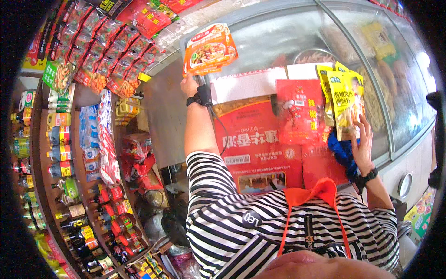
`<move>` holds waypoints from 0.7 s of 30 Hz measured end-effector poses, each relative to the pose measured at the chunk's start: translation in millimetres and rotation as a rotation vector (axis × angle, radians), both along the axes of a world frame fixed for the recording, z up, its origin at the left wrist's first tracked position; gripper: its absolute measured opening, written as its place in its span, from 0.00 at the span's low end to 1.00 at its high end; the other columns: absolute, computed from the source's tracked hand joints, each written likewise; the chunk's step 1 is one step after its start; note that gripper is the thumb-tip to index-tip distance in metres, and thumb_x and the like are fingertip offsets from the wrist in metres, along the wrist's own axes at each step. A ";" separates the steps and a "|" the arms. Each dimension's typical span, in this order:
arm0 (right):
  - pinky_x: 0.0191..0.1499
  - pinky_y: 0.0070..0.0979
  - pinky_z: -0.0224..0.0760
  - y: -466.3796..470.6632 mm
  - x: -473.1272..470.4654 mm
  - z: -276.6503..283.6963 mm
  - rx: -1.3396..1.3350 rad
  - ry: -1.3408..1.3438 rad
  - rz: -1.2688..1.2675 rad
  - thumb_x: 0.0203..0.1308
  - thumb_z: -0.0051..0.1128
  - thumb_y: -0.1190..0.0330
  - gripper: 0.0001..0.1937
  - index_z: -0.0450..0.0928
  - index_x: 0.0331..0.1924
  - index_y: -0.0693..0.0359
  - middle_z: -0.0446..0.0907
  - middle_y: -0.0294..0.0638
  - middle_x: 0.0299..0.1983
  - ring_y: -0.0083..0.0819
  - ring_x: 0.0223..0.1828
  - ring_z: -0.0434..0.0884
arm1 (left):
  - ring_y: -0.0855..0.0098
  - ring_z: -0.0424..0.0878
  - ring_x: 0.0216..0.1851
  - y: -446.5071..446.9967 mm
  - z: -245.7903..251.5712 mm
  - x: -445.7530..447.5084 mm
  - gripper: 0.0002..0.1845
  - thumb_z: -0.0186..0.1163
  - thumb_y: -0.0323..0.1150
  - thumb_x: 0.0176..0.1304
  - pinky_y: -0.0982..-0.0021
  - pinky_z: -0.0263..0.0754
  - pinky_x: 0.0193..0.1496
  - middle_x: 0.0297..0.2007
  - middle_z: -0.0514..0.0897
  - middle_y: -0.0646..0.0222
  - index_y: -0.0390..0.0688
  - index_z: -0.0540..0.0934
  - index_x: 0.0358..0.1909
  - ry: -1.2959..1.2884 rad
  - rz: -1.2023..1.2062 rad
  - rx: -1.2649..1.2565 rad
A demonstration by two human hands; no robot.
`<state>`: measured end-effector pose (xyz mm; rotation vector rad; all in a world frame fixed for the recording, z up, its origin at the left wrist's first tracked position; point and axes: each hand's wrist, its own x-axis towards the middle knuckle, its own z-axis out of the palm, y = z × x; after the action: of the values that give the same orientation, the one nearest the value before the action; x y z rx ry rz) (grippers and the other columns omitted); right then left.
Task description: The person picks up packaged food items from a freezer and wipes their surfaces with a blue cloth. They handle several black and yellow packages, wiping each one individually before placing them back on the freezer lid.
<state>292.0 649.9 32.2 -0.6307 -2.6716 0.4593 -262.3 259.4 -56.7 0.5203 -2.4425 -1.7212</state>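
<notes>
My left hand (190, 86) is stretched forward and grips the lower edge of an orange food packet (210, 48) with a picture of a dish on it. Beyond the packet is the glass of a display case. My right hand (362, 144) touches the lower part of yellow seasoning packets (343, 101), its fingers spread over them; whether it grips them I cannot tell. Just left of these lies a red packet (299, 111), on a large red printed cardboard box (258, 139). A blue plastic bag (343, 153) lies beneath the yellow packets, beside my right wrist.
A glass-fronted display case (271, 38) holding bagged food curves along the far and right sides. Shelves with sauce bottles (61, 151) stand at the left. Hanging red packets (104, 42) fill the upper left. A brown panel (163, 115) stands left of my left arm.
</notes>
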 end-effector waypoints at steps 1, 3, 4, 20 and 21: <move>0.67 0.43 0.56 -6.0 -8.4 9.5 -0.029 0.010 0.062 0.62 0.54 0.71 0.17 0.71 0.55 0.61 0.68 0.51 0.63 0.51 0.65 0.67 | 0.54 0.80 0.49 -5.7 -3.3 -17.3 0.35 0.62 0.53 0.61 0.58 0.76 0.53 0.48 0.81 0.46 0.26 0.74 0.53 0.066 -0.031 -0.219; 0.65 0.41 0.61 -14.9 -35.7 22.7 -0.113 0.005 0.128 0.62 0.54 0.72 0.16 0.71 0.54 0.62 0.70 0.52 0.61 0.51 0.63 0.69 | 0.50 0.77 0.57 -9.6 -11.3 -39.5 0.41 0.60 0.58 0.59 0.56 0.69 0.61 0.55 0.78 0.41 0.26 0.72 0.57 0.193 0.054 -0.365; 0.63 0.39 0.63 -19.3 -52.4 26.6 -0.172 0.010 0.161 0.61 0.54 0.72 0.15 0.71 0.53 0.63 0.71 0.52 0.59 0.51 0.61 0.71 | 0.49 0.77 0.57 -14.7 -12.0 -46.2 0.42 0.59 0.59 0.59 0.56 0.70 0.60 0.55 0.78 0.42 0.26 0.72 0.57 0.201 0.050 -0.474; 0.44 0.32 0.77 -71.8 -528.2 -107.2 -0.799 -0.110 0.255 0.60 0.54 0.38 0.36 0.81 0.45 0.72 0.83 0.50 0.41 0.36 0.42 0.83 | 0.48 0.83 0.47 -15.8 26.4 -85.1 0.38 0.56 0.65 0.57 0.54 0.74 0.50 0.42 0.84 0.44 0.34 0.84 0.40 -0.050 -0.429 -0.695; 0.42 0.33 0.78 -81.2 -547.5 -109.7 -0.937 -0.088 0.218 0.58 0.55 0.38 0.36 0.82 0.42 0.71 0.84 0.50 0.41 0.36 0.40 0.83 | 0.48 0.83 0.47 -15.3 26.7 -86.3 0.37 0.57 0.65 0.57 0.54 0.74 0.49 0.41 0.84 0.44 0.34 0.84 0.41 -0.048 -0.471 -0.713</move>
<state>-255.5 568.6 -77.4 -0.5839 -2.4947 1.8166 -348.7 244.0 -30.0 -0.1082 -3.1195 -0.7921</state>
